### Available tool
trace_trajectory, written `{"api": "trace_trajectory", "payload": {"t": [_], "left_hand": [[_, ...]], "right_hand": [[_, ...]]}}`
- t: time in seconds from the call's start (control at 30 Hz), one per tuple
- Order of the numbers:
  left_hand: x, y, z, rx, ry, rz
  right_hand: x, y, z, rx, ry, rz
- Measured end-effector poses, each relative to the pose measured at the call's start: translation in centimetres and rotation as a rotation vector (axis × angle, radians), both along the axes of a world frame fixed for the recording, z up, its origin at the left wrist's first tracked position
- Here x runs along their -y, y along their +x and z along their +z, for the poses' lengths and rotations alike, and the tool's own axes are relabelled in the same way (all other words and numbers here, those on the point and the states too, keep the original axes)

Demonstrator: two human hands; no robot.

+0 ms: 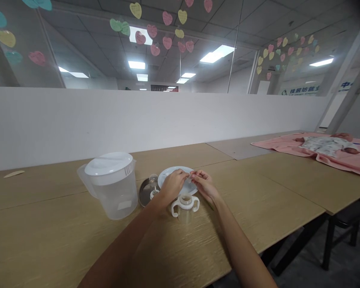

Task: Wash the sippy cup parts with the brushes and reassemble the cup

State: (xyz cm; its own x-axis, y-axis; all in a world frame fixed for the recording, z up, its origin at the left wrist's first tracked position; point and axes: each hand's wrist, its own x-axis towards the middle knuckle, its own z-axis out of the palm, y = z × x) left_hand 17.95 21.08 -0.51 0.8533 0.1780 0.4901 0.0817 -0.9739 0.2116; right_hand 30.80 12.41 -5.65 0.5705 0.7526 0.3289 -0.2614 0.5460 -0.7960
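Observation:
My left hand [174, 186] and my right hand [204, 185] meet above a white plate [165, 174]. Both are closed, fingertips pinching a small translucent piece [189, 180] between them; its kind is too small to make out. Just in front of them stands an upright clear baby bottle [186, 214] with two white handles and an uncovered mouth. Partly behind my left wrist, a round metal tray [143, 194] holds a clear dome-shaped cap [153, 180] and a white ring-like part [154, 193].
A translucent pitcher [115, 196] with a white lid stands left of the tray. On the far right, a baby-like figure [325, 145] in patterned clothes lies on a pink blanket [357, 162]. A low white partition [168, 124] runs behind the wooden table [63, 240]. A dark stool [348, 216] stands at right.

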Motion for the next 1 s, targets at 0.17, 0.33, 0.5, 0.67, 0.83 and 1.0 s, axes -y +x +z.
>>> {"api": "trace_trajectory", "payload": {"t": [0.17, 0.33, 0.5, 0.67, 0.83, 1.0], "left_hand": [[-0.6, -0.1, 0.2, 0.044, -0.024, 0.019], [-1.3, -0.2, -0.1, 0.078, -0.059, 0.029], [-1.6, -0.2, -0.2, 0.126, -0.138, -0.025], [-1.2, -0.1, -0.2, 0.086, -0.074, -0.015], [-1.0, 0.4, -0.4, 0.027, 0.013, 0.073], [-1.2, 0.8, -0.3, -0.024, 0.092, 0.104]], "right_hand": [[-0.3, -0.7, 0.4, 0.062, 0.014, -0.13], [0.1, -0.8, 0.4, 0.091, 0.034, -0.107], [-0.5, -0.8, 0.0, 0.195, -0.051, -0.21], [-0.8, -0.6, -0.3, 0.361, -0.067, -0.427], [-0.2, 0.0, 0.0, 0.522, -0.097, -0.701], [0.4, 1.2, 0.2, 0.425, -0.09, -0.881]]}}
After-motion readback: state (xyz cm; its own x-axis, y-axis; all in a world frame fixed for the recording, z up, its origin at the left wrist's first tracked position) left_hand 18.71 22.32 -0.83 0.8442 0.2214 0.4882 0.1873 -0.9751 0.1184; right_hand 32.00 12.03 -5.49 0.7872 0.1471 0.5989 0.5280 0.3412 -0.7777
